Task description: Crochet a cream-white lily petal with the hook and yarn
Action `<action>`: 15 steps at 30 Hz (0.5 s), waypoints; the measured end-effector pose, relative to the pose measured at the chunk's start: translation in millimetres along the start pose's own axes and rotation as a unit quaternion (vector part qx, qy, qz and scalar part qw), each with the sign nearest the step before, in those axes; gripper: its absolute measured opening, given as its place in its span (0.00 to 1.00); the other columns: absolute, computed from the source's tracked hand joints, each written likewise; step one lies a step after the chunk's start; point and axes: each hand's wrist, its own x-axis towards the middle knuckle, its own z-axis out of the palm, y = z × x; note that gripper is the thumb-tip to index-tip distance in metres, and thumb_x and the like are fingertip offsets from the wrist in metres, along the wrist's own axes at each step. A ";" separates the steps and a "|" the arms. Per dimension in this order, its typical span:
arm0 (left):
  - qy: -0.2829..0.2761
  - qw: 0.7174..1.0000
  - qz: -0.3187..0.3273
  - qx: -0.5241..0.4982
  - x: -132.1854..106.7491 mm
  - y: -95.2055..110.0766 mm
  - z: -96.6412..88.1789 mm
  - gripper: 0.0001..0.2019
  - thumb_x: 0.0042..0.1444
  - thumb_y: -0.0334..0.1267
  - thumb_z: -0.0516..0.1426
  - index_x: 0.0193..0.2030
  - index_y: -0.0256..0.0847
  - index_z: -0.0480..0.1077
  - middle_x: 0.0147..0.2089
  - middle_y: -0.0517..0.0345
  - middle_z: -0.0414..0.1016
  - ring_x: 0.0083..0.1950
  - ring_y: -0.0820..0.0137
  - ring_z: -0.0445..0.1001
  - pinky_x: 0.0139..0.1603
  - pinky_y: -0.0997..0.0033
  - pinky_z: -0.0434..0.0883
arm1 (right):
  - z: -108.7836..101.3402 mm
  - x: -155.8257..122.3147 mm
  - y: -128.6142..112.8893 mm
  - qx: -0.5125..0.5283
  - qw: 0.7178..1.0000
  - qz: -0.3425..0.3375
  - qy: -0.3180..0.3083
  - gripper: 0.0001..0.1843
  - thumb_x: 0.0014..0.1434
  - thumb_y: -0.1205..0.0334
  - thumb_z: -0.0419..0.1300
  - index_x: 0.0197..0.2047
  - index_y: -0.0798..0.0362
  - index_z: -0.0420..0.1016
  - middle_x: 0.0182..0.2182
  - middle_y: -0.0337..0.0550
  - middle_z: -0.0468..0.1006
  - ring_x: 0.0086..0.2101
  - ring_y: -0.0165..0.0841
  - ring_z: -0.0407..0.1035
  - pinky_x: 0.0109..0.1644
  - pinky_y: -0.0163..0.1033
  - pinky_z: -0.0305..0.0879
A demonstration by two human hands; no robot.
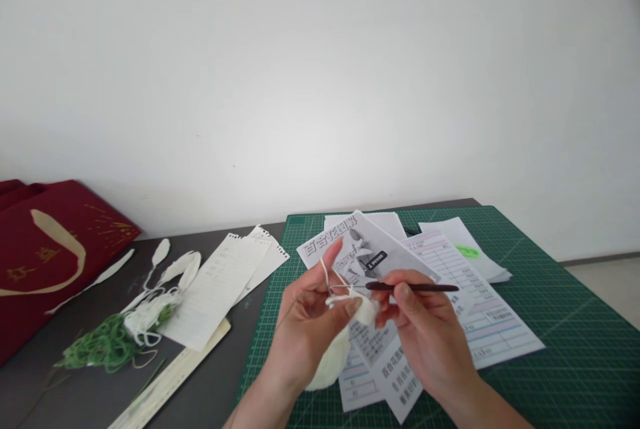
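My right hand [425, 329] grips a crochet hook [415, 287] by its dark handle, the thin metal shaft pointing left. Between thumb and fingers of my left hand [307, 319] is a small white crochet piece [367, 309]. White yarn [325, 272] runs up over my raised left index finger and down to the hook's tip. The fingers of my right hand also come close to the piece's right edge; whether they touch it I cannot tell. Partly hidden below my left hand lies a ball of white yarn [330, 365].
Printed sheets [500, 322] lie on a green cutting mat [570, 322], with a lime-green clip [467, 251] on them. To the left are handwritten notes [215, 282], a ruler [175, 375], green yarn [107, 342], white crocheted petals [183, 269] and a dark red bag [60, 249]. A white wall [320, 82] rises behind.
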 end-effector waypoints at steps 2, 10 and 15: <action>0.040 0.999 -0.002 -0.033 -0.9 -3.0 7.1 0.32 0.44 0.28 0.67 0.58 0.49 0.70 0.27 0.64 0.75 0.29 0.74 0.74 0.37 0.73 0.71 | 0.0 -0.3 3.3 -0.042 0.999 -0.022 0.017 0.06 0.55 0.57 0.66 0.36 0.49 0.81 0.30 0.39 0.82 0.27 0.27 0.73 0.28 0.28 0.71; 0.110 0.992 0.016 -0.057 -3.5 -3.5 22.6 0.32 0.41 0.26 0.68 0.56 0.46 0.72 0.24 0.67 0.74 0.27 0.78 0.73 0.34 0.78 0.71 | -3.0 4.9 9.1 -0.071 0.997 0.011 0.020 0.10 0.48 0.61 0.71 0.36 0.48 0.81 0.31 0.40 0.82 0.32 0.33 0.74 0.33 0.37 0.74; 0.113 0.992 0.022 -0.057 -2.0 -8.8 19.0 0.33 0.44 0.27 0.67 0.60 0.45 0.68 0.24 0.67 0.74 0.27 0.76 0.73 0.36 0.76 0.71 | -2.9 5.7 8.0 -0.105 0.994 -0.007 0.006 0.12 0.45 0.64 0.72 0.36 0.48 0.82 0.30 0.40 0.82 0.24 0.29 0.70 0.18 0.28 0.66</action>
